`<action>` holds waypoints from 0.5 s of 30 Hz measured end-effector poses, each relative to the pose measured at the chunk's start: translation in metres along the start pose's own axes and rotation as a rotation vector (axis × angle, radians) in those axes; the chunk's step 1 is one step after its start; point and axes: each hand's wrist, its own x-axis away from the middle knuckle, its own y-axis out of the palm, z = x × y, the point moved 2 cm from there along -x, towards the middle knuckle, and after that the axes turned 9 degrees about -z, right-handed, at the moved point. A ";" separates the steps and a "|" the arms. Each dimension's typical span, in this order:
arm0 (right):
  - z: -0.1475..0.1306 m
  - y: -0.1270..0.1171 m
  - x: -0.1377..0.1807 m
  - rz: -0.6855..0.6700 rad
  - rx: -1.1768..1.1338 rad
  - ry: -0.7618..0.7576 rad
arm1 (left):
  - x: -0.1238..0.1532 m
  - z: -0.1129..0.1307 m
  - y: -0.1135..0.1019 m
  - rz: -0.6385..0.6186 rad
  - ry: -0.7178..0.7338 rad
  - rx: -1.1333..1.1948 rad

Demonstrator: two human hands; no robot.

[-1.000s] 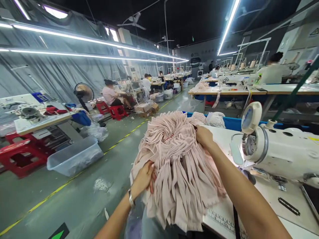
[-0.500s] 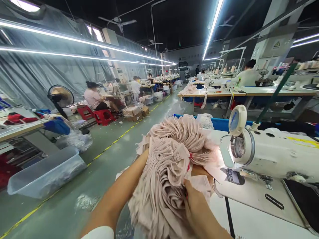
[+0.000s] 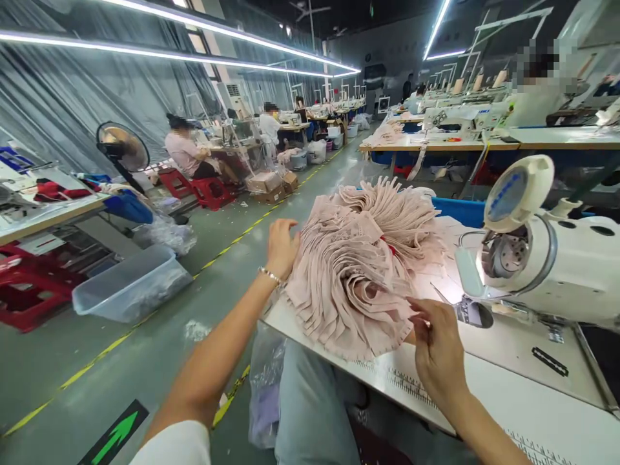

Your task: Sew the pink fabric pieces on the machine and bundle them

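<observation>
A thick fanned bundle of pale pink fabric pieces [image 3: 363,265] lies on the left end of the white sewing table [image 3: 508,400]. My left hand [image 3: 281,247] rests against the bundle's left edge, fingers curled onto the cloth. My right hand [image 3: 436,352] is at the bundle's near right corner, fingertips pinching the edge of the pieces. A white sewing machine [image 3: 542,258] stands just right of the bundle, its lamp lighting the table.
A clear plastic bin [image 3: 130,284] sits on the floor at left beside red stools [image 3: 29,290] and a fan [image 3: 122,147]. A plastic bag [image 3: 266,387] hangs below the table edge. Other people sit at sewing tables along the aisle and at right.
The bundle, held up against me half a second ago, now lies spread on the table. My left hand moved to its left edge and my right to its near corner.
</observation>
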 end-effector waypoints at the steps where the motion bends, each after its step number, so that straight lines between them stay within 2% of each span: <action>1: 0.003 -0.001 0.006 -0.048 0.023 -0.017 | 0.022 0.003 -0.001 0.033 -0.006 -0.005; 4: 0.004 0.007 0.021 -0.291 0.083 -0.148 | 0.096 0.023 0.010 0.038 0.099 -0.018; 5: 0.003 0.011 0.025 -0.355 0.118 -0.210 | 0.120 0.032 0.016 0.086 0.206 -0.024; 7: -0.002 0.017 0.033 -0.416 0.225 -0.340 | 0.162 0.041 0.029 0.185 0.232 -0.020; 8: -0.004 0.018 0.036 -0.417 0.286 -0.399 | 0.178 0.042 0.036 0.170 0.260 -0.011; 10: -0.005 0.016 0.044 -0.390 0.389 -0.476 | 0.198 0.038 0.049 0.019 0.320 -0.025; 12: -0.003 0.010 0.050 -0.357 0.447 -0.490 | 0.205 0.022 0.056 -0.119 0.293 -0.071; 13: 0.000 0.006 0.053 -0.346 0.462 -0.481 | 0.204 0.011 0.057 -0.135 0.240 -0.098; 15: 0.004 -0.002 0.057 -0.322 0.480 -0.459 | 0.200 -0.012 0.054 -0.078 0.122 -0.155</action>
